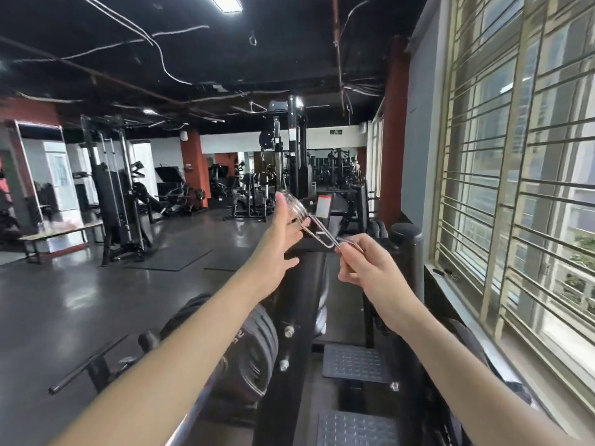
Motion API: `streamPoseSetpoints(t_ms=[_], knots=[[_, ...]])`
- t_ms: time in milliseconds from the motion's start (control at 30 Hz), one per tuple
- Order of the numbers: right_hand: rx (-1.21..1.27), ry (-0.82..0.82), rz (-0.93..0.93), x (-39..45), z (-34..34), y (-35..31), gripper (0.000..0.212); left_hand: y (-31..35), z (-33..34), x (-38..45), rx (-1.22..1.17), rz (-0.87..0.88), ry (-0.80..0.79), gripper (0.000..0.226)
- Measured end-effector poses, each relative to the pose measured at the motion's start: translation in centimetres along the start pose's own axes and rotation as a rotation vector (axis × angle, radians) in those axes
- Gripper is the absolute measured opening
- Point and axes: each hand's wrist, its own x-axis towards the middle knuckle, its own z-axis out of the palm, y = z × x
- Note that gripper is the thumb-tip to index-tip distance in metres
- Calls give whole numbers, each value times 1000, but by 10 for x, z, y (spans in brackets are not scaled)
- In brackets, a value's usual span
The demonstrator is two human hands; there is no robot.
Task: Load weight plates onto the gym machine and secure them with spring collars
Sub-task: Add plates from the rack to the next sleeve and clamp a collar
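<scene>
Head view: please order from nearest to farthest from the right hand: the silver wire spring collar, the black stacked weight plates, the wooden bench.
From the right hand:
1. Silver wire spring collar, its handles pinched by this hand.
2. Black stacked weight plates, lower left, beneath the left forearm.
3. Wooden bench, far left across the floor.

The spring collar [309, 225] between my hands is bare metal wire, bright and shiny, with a coiled end. Below it, the machine frame [286, 317] looks like black painted metal with a dull sheen, studded with shiny bolts. The weight plates [251, 352] left of the frame look matt black and rubbery. The footplates [355, 363] right of it are dark and rough-textured. The floor [64, 300] is glossy.
</scene>
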Motion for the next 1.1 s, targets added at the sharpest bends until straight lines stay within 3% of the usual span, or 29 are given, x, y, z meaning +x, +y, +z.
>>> streamPoseSetpoints(t_ms=[100,200,333,433,767,967,1100], knots=[[-315,-29,-187,-23,36,-11,17,23,-17,-29,-342,-23,98,102],[-490,-111,-294,-47,72,-18,11,32,-37,-67,-359,-60,263,71],[-706,-161,-240,-77,112,-33,105,39,-76,-124,-319,-27,309,55],[-867,-209,-241,-103,143,-50,135,46,-102,-171,-211,-5,292,57],[-995,-294,-91,-227,225,-78,129,30,-165,-300,-125,-135,197,61],[-1188,-68,-67,-293,248,-99,112,23,-167,-343,-121,-162,-14,64],[-1253,-116,-49,-315,238,-109,112,22,-164,-367,-207,-192,-106,62]])
